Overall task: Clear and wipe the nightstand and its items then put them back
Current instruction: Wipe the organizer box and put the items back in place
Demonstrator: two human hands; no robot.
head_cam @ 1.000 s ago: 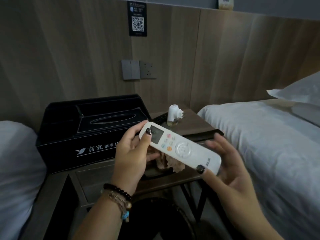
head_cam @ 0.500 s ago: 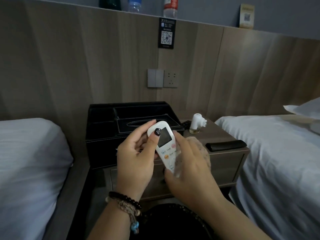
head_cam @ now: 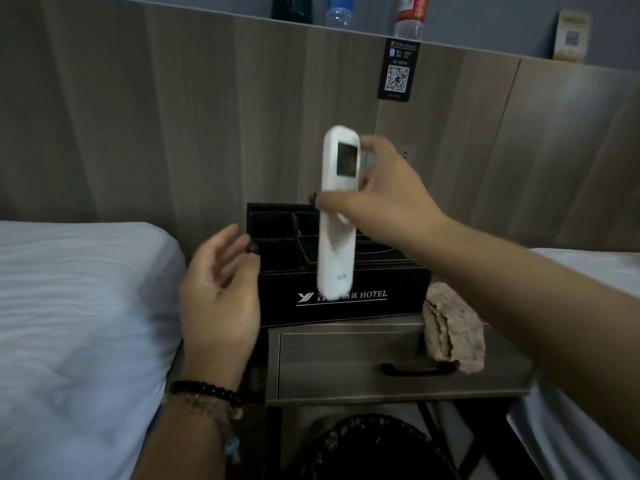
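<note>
Remote (head_cam: pixel 337 216), white and upright at frame centre, is pinched at mid-length by the right hand (head_cam: pixel 377 195), fingers (head_cam: pixel 372 147) curled behind it, above the black tissue box (head_cam: pixel 346 299). Left hand (head_cam: pixel 218 299), lower left of centre, holds nothing, fingers loosely spread. A brown cloth (head_cam: pixel 453 330) drapes over the table (head_cam: pixel 398 375) edge, lower right.

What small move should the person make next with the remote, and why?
Probably lower the remote into a compartment of the black organiser box. The right hand holds it upright directly above that box, the left hand is open, and the cloth lies set aside on the nightstand.
</note>
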